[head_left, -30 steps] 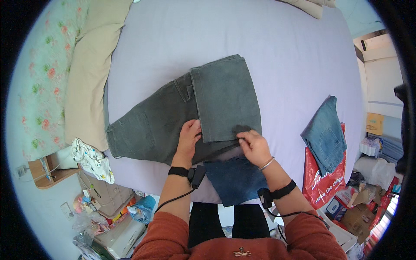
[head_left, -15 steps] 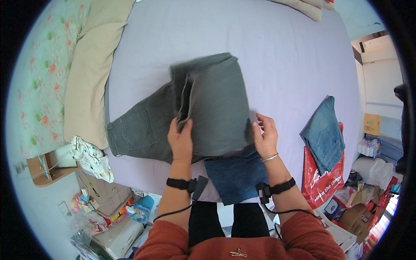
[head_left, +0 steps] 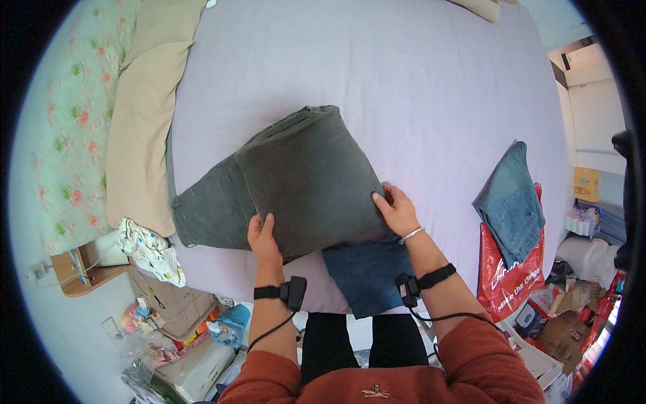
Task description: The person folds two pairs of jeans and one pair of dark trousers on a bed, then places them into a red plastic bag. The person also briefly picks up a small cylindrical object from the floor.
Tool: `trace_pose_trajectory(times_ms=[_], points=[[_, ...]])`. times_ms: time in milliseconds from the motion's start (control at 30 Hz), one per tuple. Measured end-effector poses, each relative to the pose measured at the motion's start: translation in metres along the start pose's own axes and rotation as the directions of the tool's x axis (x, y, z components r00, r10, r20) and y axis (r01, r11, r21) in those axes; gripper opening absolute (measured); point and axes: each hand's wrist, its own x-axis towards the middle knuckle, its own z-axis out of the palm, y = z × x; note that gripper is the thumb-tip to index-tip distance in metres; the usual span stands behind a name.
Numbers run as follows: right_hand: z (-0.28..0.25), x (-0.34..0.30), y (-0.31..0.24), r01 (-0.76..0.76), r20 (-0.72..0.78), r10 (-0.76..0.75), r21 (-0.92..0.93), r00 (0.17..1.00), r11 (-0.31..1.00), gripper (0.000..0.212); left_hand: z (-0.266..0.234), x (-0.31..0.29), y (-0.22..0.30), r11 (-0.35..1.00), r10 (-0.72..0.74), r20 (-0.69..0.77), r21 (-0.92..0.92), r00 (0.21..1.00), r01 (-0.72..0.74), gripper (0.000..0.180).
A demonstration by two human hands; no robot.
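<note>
Leftward has come the upper layer of the dark grey trousers since half a second ago: its gaping fold has settled lower and covers more of the pocketed end. Over the same time the left hand has slid left and down with it, and the right hand, earlier just beside the cloth, now touches its right edge.

Both hands are well apart. The left has thumb and forefinger spread at the layer's lower left corner; the right lays its thumb on top, fingers along the edge. Whether either pinches the fabric I cannot tell.

The trousers lie on the lavender bedsheet, near the person's side of the bed, pocketed end pointing left. Dark blue denim sits just below their lower right edge. Farther right, folded faded blue jeans rest on a red plastic bag.
</note>
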Motion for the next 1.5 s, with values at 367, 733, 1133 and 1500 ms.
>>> trace_pose_trajectory(times_ms=[367,733,1133,1500], points=[[0.008,-0.031,-0.047,0.32,-0.189,-0.324,-0.055,0.927,0.946,0.053,-0.001,-0.058,0.046,0.978,-0.186,0.291,0.143,0.938,0.15,0.052],[-0.037,-0.067,-0.11,0.326,0.102,-0.372,0.31,0.923,0.893,0.081,0.147,-0.093,0.066,0.579,0.203,0.871,0.261,0.447,-0.772,0.032],[-0.107,-0.045,-0.102,0.074,-0.123,0.004,0.62,0.992,0.781,0.024,0.222,0.102,0.048,0.965,0.09,0.5,0.169,0.861,-0.198,0.011],[-0.027,-0.01,-0.165,0.347,-0.08,-0.342,0.366,0.936,0.864,0.035,0.269,0.164,-0.047,0.943,0.209,0.51,0.122,0.834,-0.311,0.023]])
